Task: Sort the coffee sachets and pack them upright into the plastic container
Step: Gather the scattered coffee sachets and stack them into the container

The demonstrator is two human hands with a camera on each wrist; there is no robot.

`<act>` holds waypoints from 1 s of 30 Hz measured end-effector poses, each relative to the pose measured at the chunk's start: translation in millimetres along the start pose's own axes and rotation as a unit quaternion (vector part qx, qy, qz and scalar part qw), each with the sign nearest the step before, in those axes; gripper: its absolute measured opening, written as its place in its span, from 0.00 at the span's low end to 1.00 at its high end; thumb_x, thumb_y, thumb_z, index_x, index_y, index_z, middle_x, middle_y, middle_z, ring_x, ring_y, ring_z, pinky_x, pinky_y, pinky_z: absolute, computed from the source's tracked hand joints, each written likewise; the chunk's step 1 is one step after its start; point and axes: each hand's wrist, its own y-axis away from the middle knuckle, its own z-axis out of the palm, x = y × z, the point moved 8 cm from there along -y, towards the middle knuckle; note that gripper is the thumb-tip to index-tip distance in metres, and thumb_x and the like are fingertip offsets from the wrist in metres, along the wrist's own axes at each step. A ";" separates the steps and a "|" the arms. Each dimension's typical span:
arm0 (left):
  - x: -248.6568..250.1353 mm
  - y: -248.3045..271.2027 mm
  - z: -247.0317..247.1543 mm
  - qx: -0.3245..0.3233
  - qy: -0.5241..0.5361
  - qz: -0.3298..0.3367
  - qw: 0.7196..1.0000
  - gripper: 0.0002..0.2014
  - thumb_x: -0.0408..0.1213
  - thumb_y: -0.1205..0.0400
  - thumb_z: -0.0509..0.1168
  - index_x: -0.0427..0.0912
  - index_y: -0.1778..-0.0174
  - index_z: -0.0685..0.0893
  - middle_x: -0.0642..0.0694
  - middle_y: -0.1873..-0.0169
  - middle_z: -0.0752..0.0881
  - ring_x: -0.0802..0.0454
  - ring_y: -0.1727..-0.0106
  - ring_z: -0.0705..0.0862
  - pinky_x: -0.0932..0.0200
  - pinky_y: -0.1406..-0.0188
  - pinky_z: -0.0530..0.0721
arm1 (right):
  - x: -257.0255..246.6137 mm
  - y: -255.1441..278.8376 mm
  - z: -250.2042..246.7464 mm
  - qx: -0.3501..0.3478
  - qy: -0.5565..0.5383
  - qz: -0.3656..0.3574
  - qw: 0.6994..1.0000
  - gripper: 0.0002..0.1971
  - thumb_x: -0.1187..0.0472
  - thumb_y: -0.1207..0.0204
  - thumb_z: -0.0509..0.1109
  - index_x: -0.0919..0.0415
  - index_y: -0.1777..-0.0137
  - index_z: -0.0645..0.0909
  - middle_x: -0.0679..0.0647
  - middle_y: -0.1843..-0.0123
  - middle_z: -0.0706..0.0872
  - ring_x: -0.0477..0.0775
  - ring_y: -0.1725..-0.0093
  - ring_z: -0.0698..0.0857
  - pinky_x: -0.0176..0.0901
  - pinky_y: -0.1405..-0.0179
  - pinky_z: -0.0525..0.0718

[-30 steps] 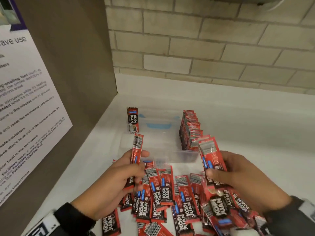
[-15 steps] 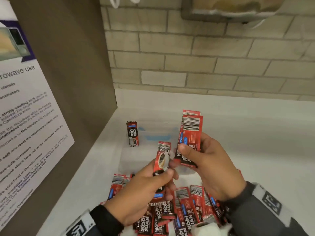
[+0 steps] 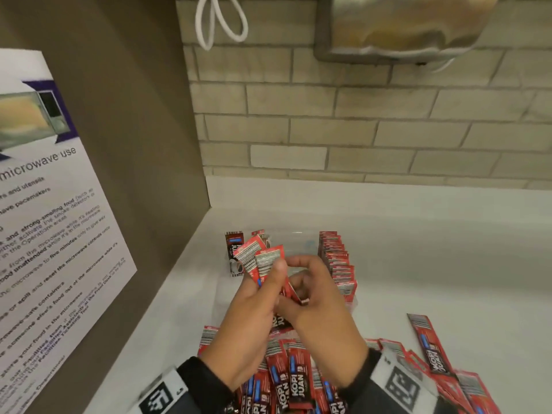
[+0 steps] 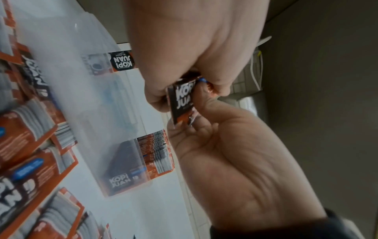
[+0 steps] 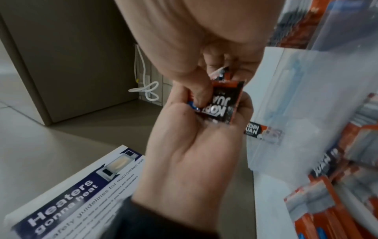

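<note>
Above container [image 3: 298, 249]: both hands [image 3: 260, 297] gripping sachets [image 3: 263, 259].

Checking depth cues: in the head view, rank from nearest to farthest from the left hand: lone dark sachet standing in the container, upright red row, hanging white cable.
From the left hand:
1. Lone dark sachet, just beyond the fingers, container's left end.
2. Upright red row, right side of the container, past the right hand.
3. White cable, high on the brick wall.
</note>
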 end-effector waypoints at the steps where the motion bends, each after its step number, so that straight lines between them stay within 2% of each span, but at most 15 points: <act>1: 2.1 -1.0 -2.3 0.008 -0.002 0.009 1.000 0.22 0.52 0.26 0.61 0.48 0.38 0.81 0.48 0.49 0.90 0.56 0.44 0.88 0.61 0.48 0.82 | -5.4 -1.0 -3.9 0.010 0.030 -0.017 0.999 0.19 0.68 0.29 0.74 0.46 0.48 0.73 0.46 0.57 0.80 0.29 0.62 0.79 0.24 0.61 0.77; 4: 9.8 -4.4 -11.2 0.015 -0.033 0.029 0.999 0.21 0.52 0.25 0.61 0.44 0.42 0.84 0.45 0.51 0.91 0.50 0.45 0.89 0.53 0.46 0.84 | -19.1 -3.6 -8.9 -0.020 0.140 -0.068 0.988 0.17 0.58 0.30 0.77 0.47 0.49 0.71 0.42 0.49 0.74 0.25 0.55 0.76 0.21 0.59 0.75; 7: 19.6 -5.4 -13.5 -0.027 -0.037 0.016 0.999 0.15 0.50 0.26 0.65 0.42 0.53 0.85 0.44 0.66 0.87 0.48 0.66 0.87 0.55 0.66 0.85 | -40.4 -14.5 -24.5 -0.049 0.205 -0.111 0.971 0.23 0.49 0.29 0.74 0.40 0.41 0.65 0.41 0.42 0.70 0.36 0.52 0.78 0.25 0.59 0.75; 10: 20.7 -5.0 -3.2 -0.123 -0.104 -0.026 0.987 0.11 0.45 0.24 0.69 0.40 0.55 0.83 0.47 0.76 0.78 0.53 0.79 0.75 0.58 0.76 0.77 | -75.1 -23.8 -25.3 -0.179 0.225 -0.160 0.944 0.28 0.55 0.25 0.72 0.26 0.37 0.62 0.37 0.36 0.71 0.35 0.44 0.78 0.27 0.53 0.78; 12: 19.9 -4.7 6.5 -0.181 -0.143 -0.050 0.972 0.04 0.36 0.22 0.70 0.41 0.55 0.83 0.50 0.77 0.77 0.55 0.79 0.72 0.61 0.78 0.75 | -88.0 -24.2 -12.4 -0.288 0.266 -0.187 0.901 0.26 0.62 0.24 0.71 0.32 0.34 0.69 0.39 0.36 0.75 0.32 0.43 0.78 0.26 0.49 0.79; 14: 19.0 -4.6 15.5 -0.223 -0.162 -0.074 0.958 0.08 0.34 0.24 0.72 0.38 0.51 0.83 0.52 0.78 0.77 0.56 0.79 0.71 0.62 0.78 0.74 | -90.1 -29.9 -6.0 -0.325 0.291 -0.177 0.882 0.18 0.64 0.23 0.70 0.46 0.36 0.79 0.45 0.39 0.81 0.45 0.46 0.84 0.43 0.46 0.85; 16: 22.4 -6.4 18.8 -0.234 -0.143 -0.097 0.957 0.15 0.35 0.26 0.74 0.36 0.46 0.80 0.49 0.77 0.78 0.56 0.78 0.73 0.62 0.78 0.75 | -90.5 -38.5 -6.9 -0.323 0.315 -0.163 0.878 0.12 0.65 0.23 0.69 0.54 0.41 0.83 0.50 0.45 0.85 0.54 0.50 0.86 0.54 0.51 0.87; 18: 28.4 -11.4 16.2 -0.220 -0.117 -0.093 0.964 0.20 0.36 0.29 0.73 0.40 0.43 0.79 0.43 0.67 0.85 0.53 0.72 0.82 0.61 0.75 0.80 | -94.2 -47.0 -11.7 -0.302 0.328 -0.169 0.879 0.08 0.66 0.23 0.70 0.58 0.45 0.83 0.53 0.51 0.86 0.55 0.55 0.87 0.54 0.55 0.87; 20: 33.3 -18.9 6.7 -0.182 -0.101 -0.076 0.975 0.25 0.37 0.32 0.74 0.45 0.38 0.79 0.41 0.49 0.88 0.48 0.55 0.90 0.57 0.67 0.86 | -100.5 -56.8 -20.7 -0.260 0.327 -0.180 0.891 0.06 0.66 0.24 0.70 0.58 0.49 0.83 0.56 0.54 0.87 0.59 0.59 0.86 0.50 0.58 0.87; 21: 35.3 -21.2 1.7 -0.161 -0.083 -0.070 0.981 0.26 0.39 0.33 0.75 0.46 0.37 0.79 0.42 0.43 0.87 0.47 0.47 0.89 0.54 0.62 0.88 | -103.3 -62.0 -26.2 -0.235 0.324 -0.185 0.898 0.06 0.67 0.24 0.70 0.58 0.49 0.83 0.56 0.55 0.87 0.60 0.60 0.86 0.48 0.60 0.87; 23: 35.1 -22.8 -3.7 -0.130 -0.008 -0.079 0.988 0.28 0.46 0.32 0.77 0.44 0.37 0.80 0.43 0.39 0.86 0.45 0.41 0.87 0.47 0.57 0.89 | -107.6 -70.1 -35.5 -0.196 0.321 -0.194 0.906 0.06 0.67 0.24 0.69 0.58 0.49 0.83 0.54 0.55 0.86 0.60 0.60 0.86 0.46 0.60 0.86; 25: 29.1 -26.5 -3.0 -0.095 0.115 -0.117 0.982 0.26 0.55 0.25 0.69 0.40 0.37 0.81 0.39 0.42 0.87 0.40 0.42 0.87 0.41 0.54 0.88 | -108.5 -73.5 -37.0 -0.186 0.313 -0.201 0.909 0.08 0.68 0.23 0.67 0.58 0.47 0.82 0.51 0.53 0.84 0.59 0.60 0.87 0.45 0.62 0.87; 26: 25.4 -30.9 -2.7 -0.066 0.170 -0.133 0.974 0.25 0.55 0.20 0.62 0.37 0.39 0.81 0.36 0.45 0.88 0.39 0.45 0.88 0.40 0.54 0.88 | -107.1 -73.5 -33.8 -0.190 0.310 -0.203 0.909 0.10 0.69 0.22 0.66 0.57 0.45 0.81 0.51 0.51 0.82 0.58 0.59 0.86 0.43 0.63 0.87; 28: 21.6 -41.4 -3.7 -0.003 0.249 -0.135 0.959 0.21 0.48 0.15 0.57 0.32 0.41 0.80 0.33 0.52 0.89 0.41 0.55 0.91 0.45 0.59 0.90 | -99.2 -73.3 -23.3 -0.208 0.321 -0.202 0.902 0.14 0.71 0.21 0.62 0.57 0.40 0.81 0.55 0.46 0.77 0.55 0.55 0.84 0.40 0.63 0.87; 30: 20.3 -51.9 -4.3 0.044 0.285 -0.114 0.951 0.15 0.41 0.14 0.58 0.31 0.42 0.79 0.35 0.58 0.89 0.48 0.64 0.90 0.54 0.64 0.91 | -91.4 -74.3 -14.6 -0.228 0.336 -0.193 0.893 0.14 0.70 0.21 0.62 0.58 0.38 0.80 0.55 0.44 0.73 0.54 0.51 0.82 0.39 0.57 0.86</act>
